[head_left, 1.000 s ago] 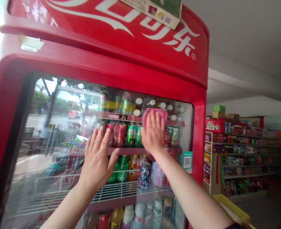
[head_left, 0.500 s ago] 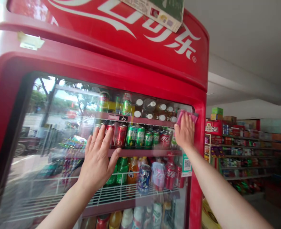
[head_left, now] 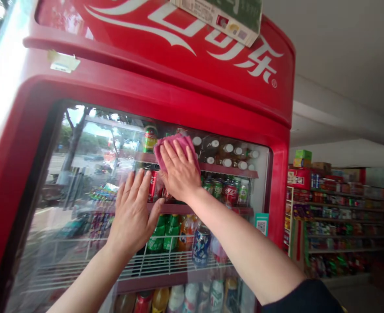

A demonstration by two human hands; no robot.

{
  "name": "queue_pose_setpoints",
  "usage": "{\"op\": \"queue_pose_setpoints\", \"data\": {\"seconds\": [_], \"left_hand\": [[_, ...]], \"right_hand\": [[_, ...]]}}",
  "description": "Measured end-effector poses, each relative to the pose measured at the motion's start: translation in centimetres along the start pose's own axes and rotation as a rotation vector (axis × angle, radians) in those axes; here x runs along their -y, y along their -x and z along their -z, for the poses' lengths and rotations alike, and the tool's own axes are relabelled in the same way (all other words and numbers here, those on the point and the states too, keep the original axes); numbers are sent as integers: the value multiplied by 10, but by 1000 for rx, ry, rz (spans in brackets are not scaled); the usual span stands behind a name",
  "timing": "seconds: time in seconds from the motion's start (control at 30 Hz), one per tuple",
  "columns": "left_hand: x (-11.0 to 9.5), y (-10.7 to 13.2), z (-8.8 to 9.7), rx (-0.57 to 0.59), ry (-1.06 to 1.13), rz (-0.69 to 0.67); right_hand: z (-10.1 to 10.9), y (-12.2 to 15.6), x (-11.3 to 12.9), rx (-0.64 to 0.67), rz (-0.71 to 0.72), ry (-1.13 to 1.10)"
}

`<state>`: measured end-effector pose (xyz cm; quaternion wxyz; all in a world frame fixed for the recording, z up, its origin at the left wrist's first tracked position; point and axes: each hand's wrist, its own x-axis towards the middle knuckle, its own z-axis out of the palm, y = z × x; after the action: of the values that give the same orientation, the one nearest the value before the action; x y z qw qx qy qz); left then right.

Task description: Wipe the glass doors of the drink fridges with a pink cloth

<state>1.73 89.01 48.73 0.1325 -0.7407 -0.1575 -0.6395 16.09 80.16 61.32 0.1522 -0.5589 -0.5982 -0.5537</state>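
Note:
A red drinks fridge (head_left: 181, 102) with a glass door (head_left: 90, 204) fills most of the head view. My right hand (head_left: 181, 171) presses a pink cloth (head_left: 192, 148) flat against the upper middle of the glass, its fingers stretched over the cloth. To its lower left, my left hand (head_left: 133, 208) lies on the glass with fingers spread and nothing in it. Behind the door are rows of cans (head_left: 230, 194), bottles with white caps (head_left: 227, 162) and a Pepsi can (head_left: 201, 245). My right hand and the cloth hide part of the upper shelves.
On top of the fridge, a green and white box (head_left: 224, 19) juts over the front edge. A QR-code sticker (head_left: 261, 224) is on the door's right side. Shop shelves (head_left: 338, 208) packed with goods stand to the right. Trees and a street reflect in the glass at left.
My right hand has slid the pink cloth leftward across the glass, from the upper right corner to the middle. My left hand stays in place. The view has shifted slightly.

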Motion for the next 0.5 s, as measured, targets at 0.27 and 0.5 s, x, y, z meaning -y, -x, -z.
{"op": "queue_pose_setpoints", "data": {"seconds": [0.27,0.5], "left_hand": [[17,2,28,7,-10,-42],[85,9,72,-36,-64,26]], "right_hand": [[9,101,-110,-40,-296,120],[-20,70,-62,-290,-797,158]]}}
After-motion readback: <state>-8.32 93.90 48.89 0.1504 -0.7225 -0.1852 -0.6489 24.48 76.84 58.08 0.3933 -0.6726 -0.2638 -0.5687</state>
